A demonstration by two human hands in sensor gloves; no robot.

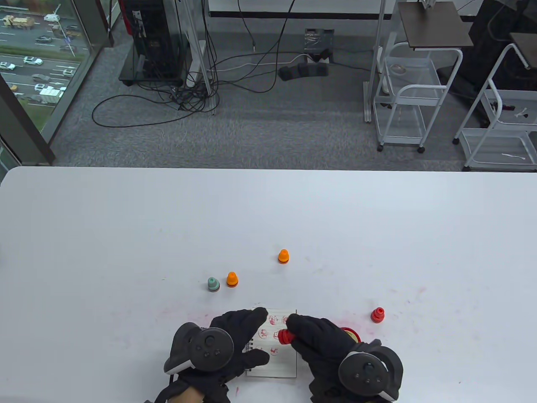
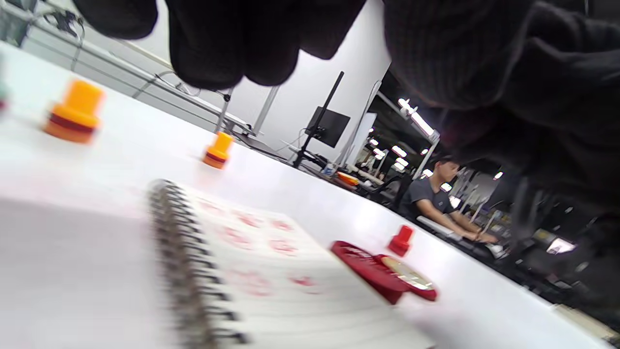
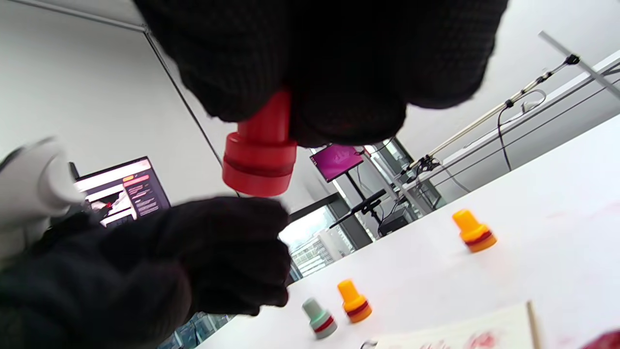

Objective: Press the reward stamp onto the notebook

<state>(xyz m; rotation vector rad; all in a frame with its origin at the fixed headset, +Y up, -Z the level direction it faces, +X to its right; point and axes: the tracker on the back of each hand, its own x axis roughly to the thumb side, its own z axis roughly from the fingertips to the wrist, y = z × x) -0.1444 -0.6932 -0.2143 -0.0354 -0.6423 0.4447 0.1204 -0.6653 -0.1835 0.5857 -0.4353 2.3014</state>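
Note:
A small spiral notebook (image 1: 280, 361) lies open near the table's front edge, its white page (image 2: 290, 271) carrying several red stamp prints. My left hand (image 1: 235, 340) lies flat on the notebook's left part with fingers straight. My right hand (image 1: 319, 340) grips a red stamp (image 1: 284, 336) by its handle and holds it above the page, face towards the left. The right wrist view shows the red stamp (image 3: 260, 157) pinched between gloved fingertips, clear of the paper.
A red ink pad (image 1: 352, 334) lies open right of the notebook, partly behind my right hand. Another red stamp (image 1: 377, 315) stands further right. Two orange stamps (image 1: 231, 279) (image 1: 283, 256) and a grey-green stamp (image 1: 213, 284) stand beyond the notebook. Pink ink smudges mark the table.

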